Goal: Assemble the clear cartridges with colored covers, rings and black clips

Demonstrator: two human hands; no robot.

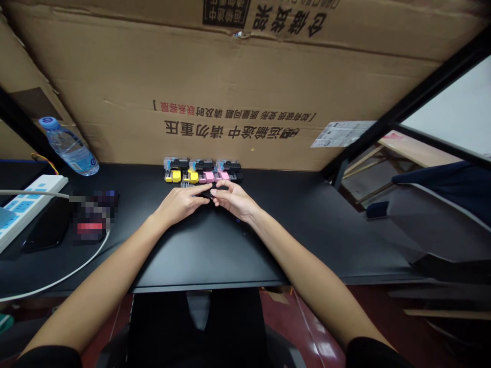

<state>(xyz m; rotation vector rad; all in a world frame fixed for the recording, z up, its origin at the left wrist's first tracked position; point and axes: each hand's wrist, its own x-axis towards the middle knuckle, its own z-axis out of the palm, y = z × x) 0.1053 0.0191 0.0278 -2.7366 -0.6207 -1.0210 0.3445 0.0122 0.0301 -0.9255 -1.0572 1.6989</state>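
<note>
Head view: left hand (183, 201) and right hand (237, 201), fingers drawn in, pinch a small black piece (207, 194) midway, toward the far edge of the black bench (209, 245).

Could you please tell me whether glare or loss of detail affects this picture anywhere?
In the head view throughout: pale sheen on the middle of the black table; bright glare on the red floor, lower right; a pixelated patch hiding detail at left; the dark item between left hand and right hand too small to make out.
</note>
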